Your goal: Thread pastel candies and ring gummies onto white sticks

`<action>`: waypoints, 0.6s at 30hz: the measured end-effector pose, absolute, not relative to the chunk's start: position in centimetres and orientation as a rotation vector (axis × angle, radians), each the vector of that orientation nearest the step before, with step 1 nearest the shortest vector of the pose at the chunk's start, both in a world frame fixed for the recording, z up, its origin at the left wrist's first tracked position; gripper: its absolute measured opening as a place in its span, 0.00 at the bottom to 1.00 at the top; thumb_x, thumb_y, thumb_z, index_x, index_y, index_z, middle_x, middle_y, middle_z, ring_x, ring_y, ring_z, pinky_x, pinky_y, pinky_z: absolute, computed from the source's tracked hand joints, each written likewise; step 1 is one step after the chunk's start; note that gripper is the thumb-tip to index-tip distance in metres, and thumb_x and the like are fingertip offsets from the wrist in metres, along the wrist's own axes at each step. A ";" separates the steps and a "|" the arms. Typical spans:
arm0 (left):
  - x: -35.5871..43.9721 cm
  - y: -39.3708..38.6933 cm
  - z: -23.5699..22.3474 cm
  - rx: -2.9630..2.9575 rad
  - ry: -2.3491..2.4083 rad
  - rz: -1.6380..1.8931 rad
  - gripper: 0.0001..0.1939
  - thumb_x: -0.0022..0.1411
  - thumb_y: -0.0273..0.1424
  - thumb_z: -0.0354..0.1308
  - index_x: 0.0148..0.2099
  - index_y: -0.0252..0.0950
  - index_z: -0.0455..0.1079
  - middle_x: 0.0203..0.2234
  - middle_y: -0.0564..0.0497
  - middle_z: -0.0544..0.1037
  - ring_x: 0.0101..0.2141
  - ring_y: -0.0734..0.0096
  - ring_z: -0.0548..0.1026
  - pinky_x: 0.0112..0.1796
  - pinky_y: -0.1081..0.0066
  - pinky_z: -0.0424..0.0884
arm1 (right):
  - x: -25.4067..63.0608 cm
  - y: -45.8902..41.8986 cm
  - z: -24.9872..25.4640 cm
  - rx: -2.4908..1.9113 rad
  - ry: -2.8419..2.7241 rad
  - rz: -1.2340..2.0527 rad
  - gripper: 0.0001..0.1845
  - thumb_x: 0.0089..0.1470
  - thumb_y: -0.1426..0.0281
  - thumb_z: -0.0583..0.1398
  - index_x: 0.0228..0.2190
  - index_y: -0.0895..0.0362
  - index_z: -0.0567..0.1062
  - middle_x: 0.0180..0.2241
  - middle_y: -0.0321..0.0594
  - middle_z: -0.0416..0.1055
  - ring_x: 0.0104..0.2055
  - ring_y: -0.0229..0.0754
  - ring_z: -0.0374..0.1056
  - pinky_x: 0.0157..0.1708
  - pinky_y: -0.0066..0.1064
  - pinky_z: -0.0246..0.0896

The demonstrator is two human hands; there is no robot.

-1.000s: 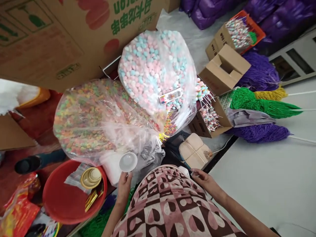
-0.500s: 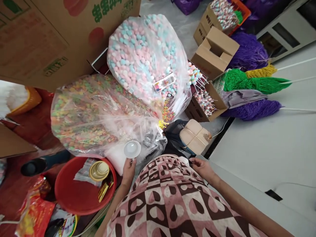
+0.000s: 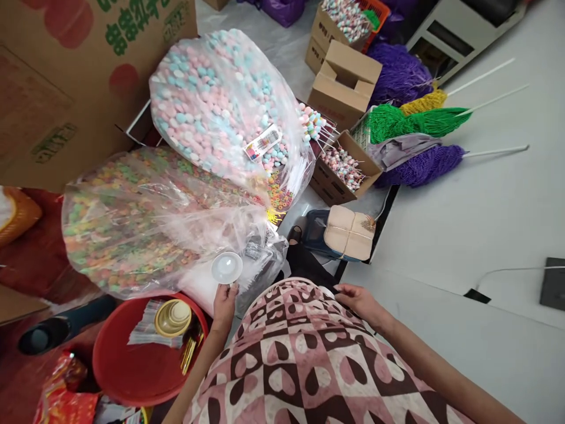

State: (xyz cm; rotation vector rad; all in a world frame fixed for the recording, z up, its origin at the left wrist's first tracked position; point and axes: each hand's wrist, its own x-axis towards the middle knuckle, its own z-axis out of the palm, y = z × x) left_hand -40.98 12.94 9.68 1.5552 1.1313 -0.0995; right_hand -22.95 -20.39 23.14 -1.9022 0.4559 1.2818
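My left hand [image 3: 225, 306] pinches the near edge of a small white bowl [image 3: 226, 268], its round mouth facing up at me. The bowl is in front of a clear plastic bag of colourful ring-shaped pieces [image 3: 128, 224]. Beyond lies a clear bag of pink, blue and white puffy balls [image 3: 198, 112] with a printed label [image 3: 263, 142]. At the side of my checked heart-print top [image 3: 282, 335], my right hand [image 3: 359, 301] has its fingers pressed together. A bit of white shows by those fingertips; what they hold, if anything, is hidden.
A red basin [image 3: 119, 359] at lower left contains paper cups and packets. A stool [image 3: 351, 232] with a tied beige cushion stands ahead right. Beyond are an open carton [image 3: 346, 79], a box of stick sweets [image 3: 344, 168] and green stringy bundles [image 3: 397, 123]. A large carton [image 3: 88, 112] rises at left.
My view has shifted, so bags and boxes sit further left in the picture and more of the right wall shows. The bowl stays in my left hand; my right hand remains by my top.
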 end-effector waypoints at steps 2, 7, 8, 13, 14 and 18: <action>-41.0 12.9 9.6 1.544 1.139 -0.105 0.22 0.53 0.50 0.58 0.37 0.35 0.70 0.36 0.49 0.72 0.34 0.67 0.74 0.39 0.63 0.74 | -23.0 -20.6 23.5 -1.850 0.512 1.267 0.19 0.45 0.54 0.60 0.33 0.56 0.74 0.25 0.34 0.71 0.26 0.37 0.64 0.29 0.30 0.62; -40.7 12.7 9.7 1.538 1.183 -0.108 0.23 0.52 0.50 0.59 0.41 0.36 0.69 0.37 0.49 0.73 0.34 0.67 0.75 0.39 0.62 0.75 | -22.7 -20.7 23.4 -1.797 0.473 1.305 0.16 0.46 0.56 0.60 0.32 0.55 0.70 0.23 0.31 0.68 0.24 0.35 0.61 0.26 0.28 0.57; -40.6 12.6 9.7 1.541 1.195 -0.109 0.23 0.52 0.50 0.59 0.41 0.36 0.69 0.37 0.49 0.73 0.34 0.67 0.75 0.40 0.62 0.75 | -22.5 -20.8 23.2 -1.795 0.448 1.326 0.16 0.46 0.56 0.60 0.32 0.55 0.70 0.23 0.31 0.67 0.24 0.34 0.60 0.26 0.27 0.56; -40.2 12.1 9.8 1.547 1.241 -0.122 0.22 0.53 0.49 0.58 0.41 0.36 0.69 0.38 0.49 0.73 0.35 0.68 0.75 0.40 0.63 0.74 | -21.3 -22.0 21.1 -1.829 0.298 1.407 0.19 0.44 0.57 0.63 0.35 0.56 0.74 0.22 0.30 0.63 0.24 0.34 0.56 0.26 0.27 0.52; -40.1 12.1 9.8 1.546 1.247 -0.124 0.22 0.53 0.49 0.58 0.41 0.36 0.69 0.38 0.49 0.74 0.34 0.68 0.76 0.40 0.63 0.75 | -21.0 -22.2 20.7 -1.848 0.263 1.407 0.17 0.42 0.60 0.64 0.35 0.55 0.74 0.21 0.30 0.63 0.25 0.34 0.55 0.26 0.27 0.51; -39.7 11.9 10.1 1.549 1.275 -0.104 0.22 0.51 0.49 0.59 0.38 0.36 0.69 0.36 0.49 0.75 0.34 0.66 0.76 0.38 0.63 0.76 | -20.4 -22.4 20.2 -1.901 0.136 1.367 0.15 0.37 0.69 0.65 0.32 0.53 0.75 0.26 0.32 0.66 0.30 0.36 0.57 0.30 0.27 0.51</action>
